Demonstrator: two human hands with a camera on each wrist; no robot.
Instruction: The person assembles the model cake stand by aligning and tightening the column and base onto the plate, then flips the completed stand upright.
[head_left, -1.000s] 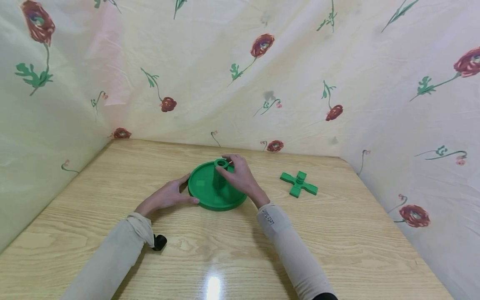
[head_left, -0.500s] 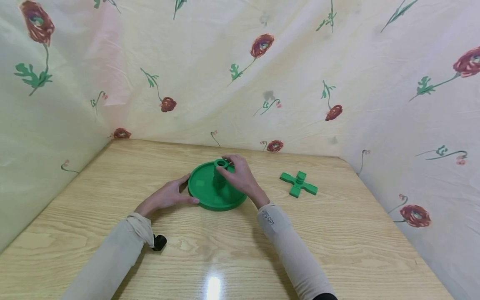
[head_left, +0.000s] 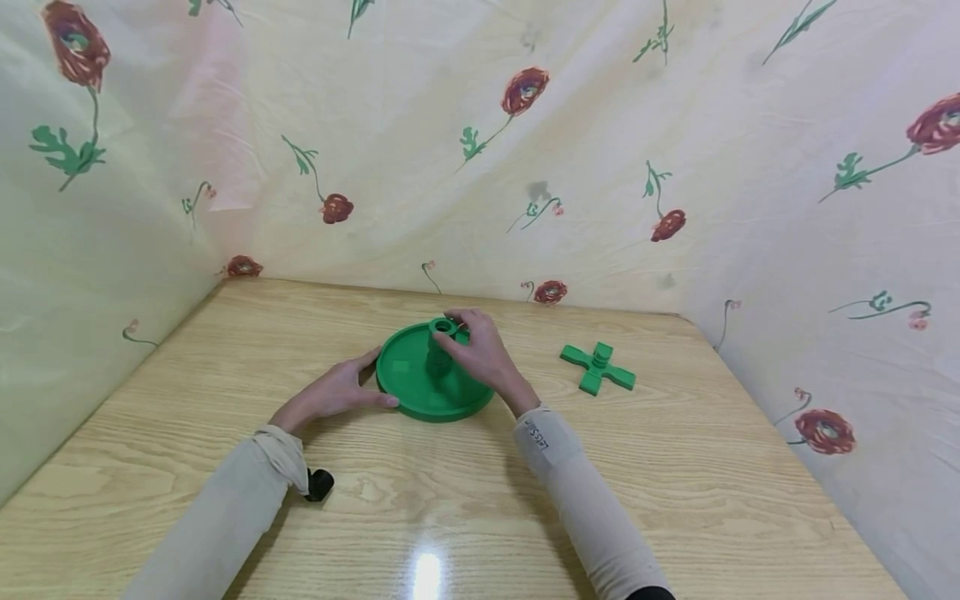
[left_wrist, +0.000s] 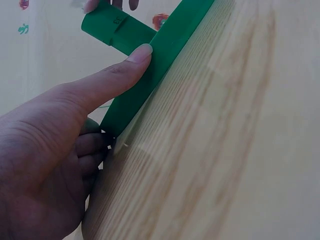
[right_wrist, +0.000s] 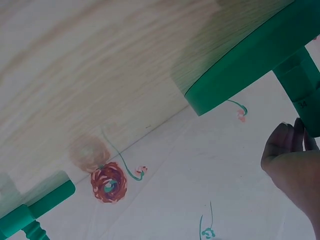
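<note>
A round green base [head_left: 408, 392] with a raised rim lies flat on the wooden table. From its middle rises a green column [head_left: 438, 360], upright, with a round hole in its top. My left hand [head_left: 341, 392] holds the base's left edge, thumb at the near side and fingers farther round; the left wrist view has the thumb against the rim [left_wrist: 172, 42]. At the column's upper end, my right hand [head_left: 483, 350] grips it between thumb and fingers. The right wrist view shows those fingertips beside the column [right_wrist: 302, 92], their far sides hidden.
To the right on the table lies a green cross-shaped piece [head_left: 600, 367] with a ridged stub standing at its centre. A black wrist camera [head_left: 319, 485] sits under the left sleeve. Flowered cloth [head_left: 420, 167] encloses the table at the back and sides.
The column's lower faces look different from frame to frame, as though it turns slightly in place. Both hands and the base stay where they were.
</note>
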